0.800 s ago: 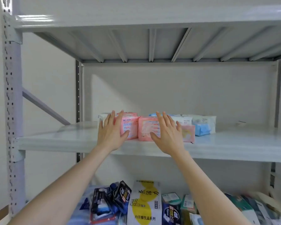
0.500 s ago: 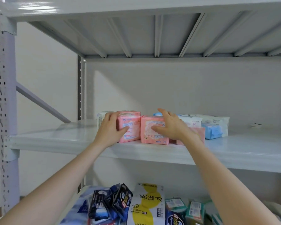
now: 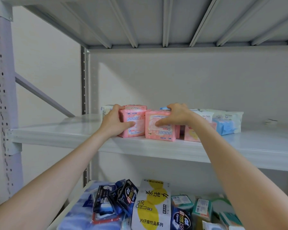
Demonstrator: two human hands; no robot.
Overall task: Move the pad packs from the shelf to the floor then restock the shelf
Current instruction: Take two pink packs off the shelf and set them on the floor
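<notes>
Both hands have gone from lying flat against the pack fronts to curling round them. The left hand (image 3: 114,122) grips the left pink pad pack (image 3: 137,117), fingers hooked over its top corner and thumb on the front. The right hand (image 3: 175,116) grips the right pink pad pack (image 3: 160,132) the same way. The two packs stand just beside each other near the front edge of the shelf (image 3: 70,130). They look light and squashy under slick film, so a hold spanning top and front seems surest.
</notes>
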